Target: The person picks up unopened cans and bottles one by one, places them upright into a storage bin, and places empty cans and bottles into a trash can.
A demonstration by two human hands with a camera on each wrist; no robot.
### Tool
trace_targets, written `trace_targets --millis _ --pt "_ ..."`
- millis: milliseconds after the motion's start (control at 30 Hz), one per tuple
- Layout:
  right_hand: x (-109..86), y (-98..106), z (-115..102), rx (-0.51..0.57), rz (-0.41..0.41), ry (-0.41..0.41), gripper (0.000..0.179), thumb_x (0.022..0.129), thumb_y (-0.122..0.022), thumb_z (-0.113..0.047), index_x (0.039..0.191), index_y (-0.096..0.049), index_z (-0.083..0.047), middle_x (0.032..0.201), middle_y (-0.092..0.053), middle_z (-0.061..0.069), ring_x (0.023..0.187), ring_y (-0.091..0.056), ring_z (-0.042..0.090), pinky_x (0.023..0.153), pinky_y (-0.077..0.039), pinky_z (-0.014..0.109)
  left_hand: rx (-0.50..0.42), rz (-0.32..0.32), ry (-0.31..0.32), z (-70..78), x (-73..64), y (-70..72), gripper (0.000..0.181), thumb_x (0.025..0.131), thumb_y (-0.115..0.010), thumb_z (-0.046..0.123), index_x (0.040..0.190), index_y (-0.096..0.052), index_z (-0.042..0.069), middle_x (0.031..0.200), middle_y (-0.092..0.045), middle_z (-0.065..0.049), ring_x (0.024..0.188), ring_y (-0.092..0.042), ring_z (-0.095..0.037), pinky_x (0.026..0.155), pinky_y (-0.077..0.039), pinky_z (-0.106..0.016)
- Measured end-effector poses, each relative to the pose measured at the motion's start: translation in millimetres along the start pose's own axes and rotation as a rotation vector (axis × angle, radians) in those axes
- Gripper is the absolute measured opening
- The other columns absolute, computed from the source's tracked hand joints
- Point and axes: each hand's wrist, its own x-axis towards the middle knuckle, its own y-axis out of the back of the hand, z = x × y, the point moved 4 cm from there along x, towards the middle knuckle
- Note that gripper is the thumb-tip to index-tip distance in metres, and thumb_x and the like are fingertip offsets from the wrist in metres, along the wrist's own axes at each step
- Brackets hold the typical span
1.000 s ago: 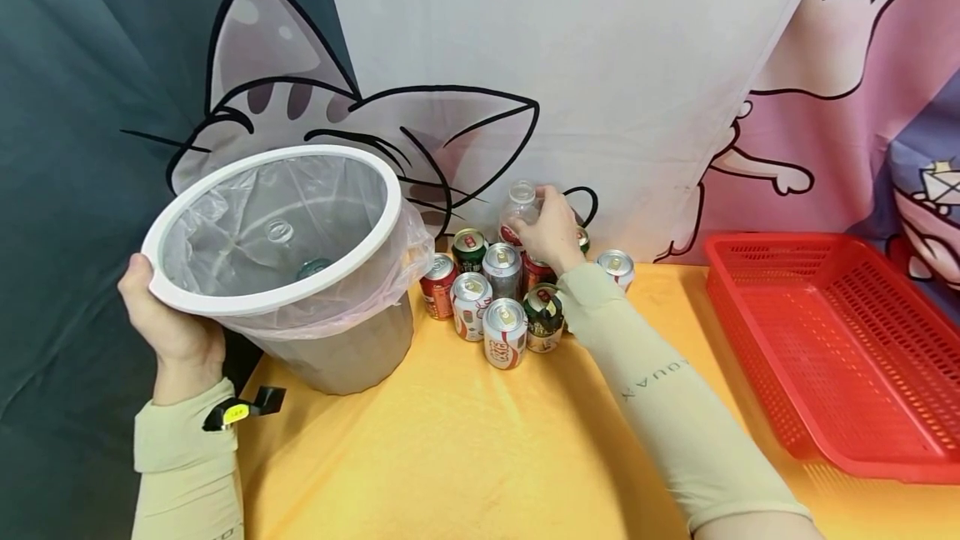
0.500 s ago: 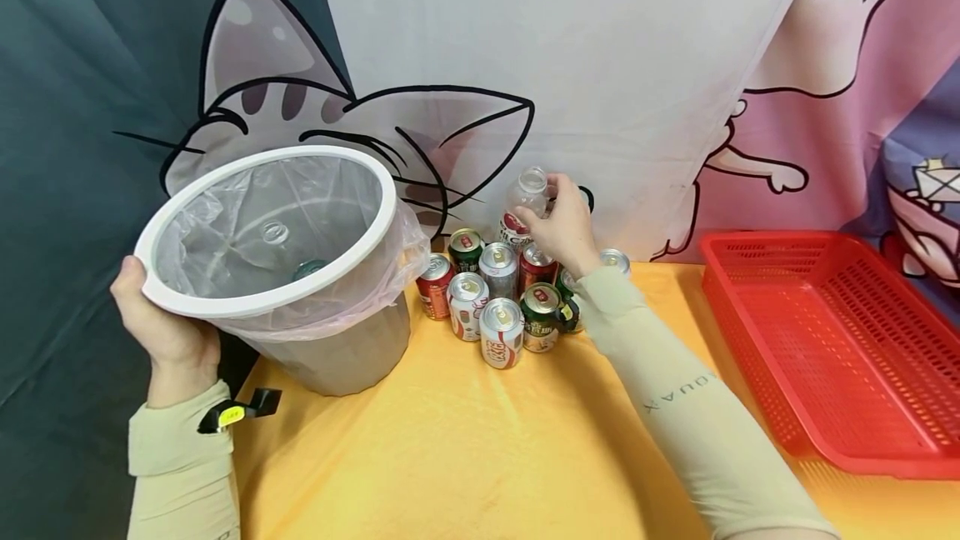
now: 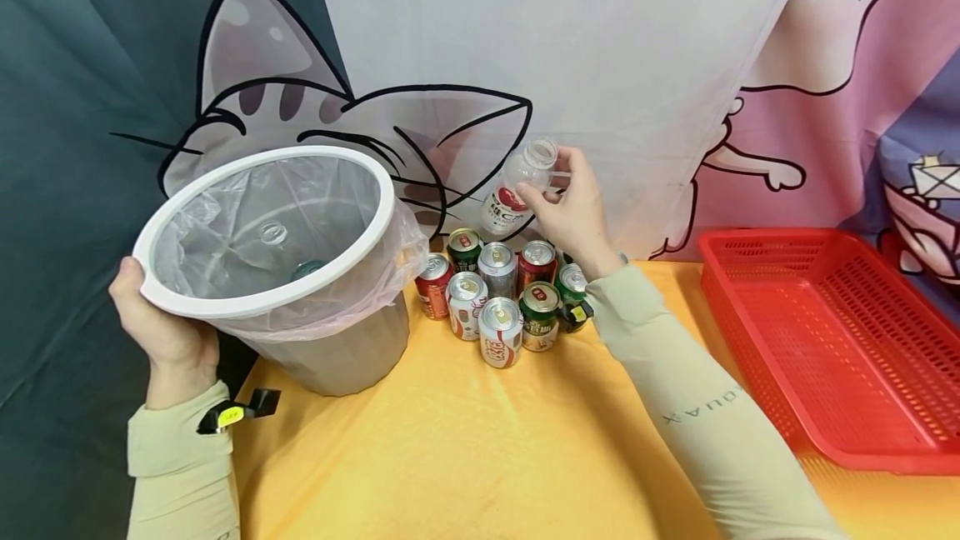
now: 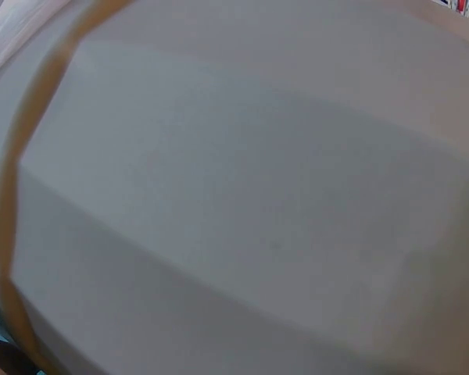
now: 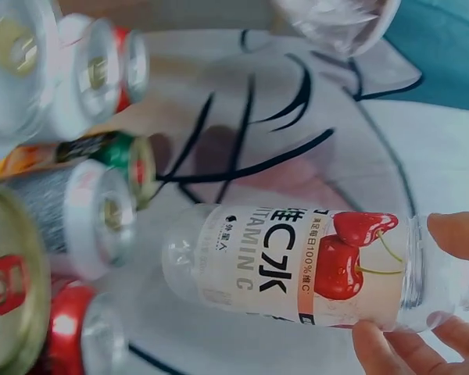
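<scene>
A: Where's the clear plastic bottle with the cherry-printed label?

B: Near the centre of the frame, held up just above the back of the cluster of upright metal drink cans, before the pale hanging cloth. It tilts, mouth toward the upper right, base toward the lower left.

A: And how is it held?

B: By the right hand, thumb on one side, fingers on the other, brought in around the bottle's upper part. I'd guess the grip sits high because the cans crowd together and leave fingers little room lower down.

A: What of the left hand?

B: At the left of the frame, gripping the round grey bin, its thumb hooked at the white plastic rim. The fingers pass underneath, so how far they curl I can't tell.

A: Why does the bin lean?

B: My reading: that hand props it toward the left of the frame, so its mouth faces the person. The translucent plastic liner folds over outside, presumably so it can't slip in.

A: And the red plastic basket?

B: Right side of the frame, on the yellow cloth, well apart from both hands.
</scene>
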Motion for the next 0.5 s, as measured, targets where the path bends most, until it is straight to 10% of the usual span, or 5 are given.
trace_targets --millis 500 --pt "-24.4 10 -90 0.253 0.045 0.258 0.057 0.089 -0.08 -0.012 0.139 -0.053 -0.005 0.129 -0.062 0.008 0.112 -0.066 0.018 0.095 -0.059 0.032 -0.02 -0.006 -0.006 0.1 0.1 0.4 0.056 0.097 -0.037 0.036 0.131 -0.067 0.003 0.132 -0.061 -0.01 0.118 -0.056 -0.017 0.105 -0.037 -0.03"
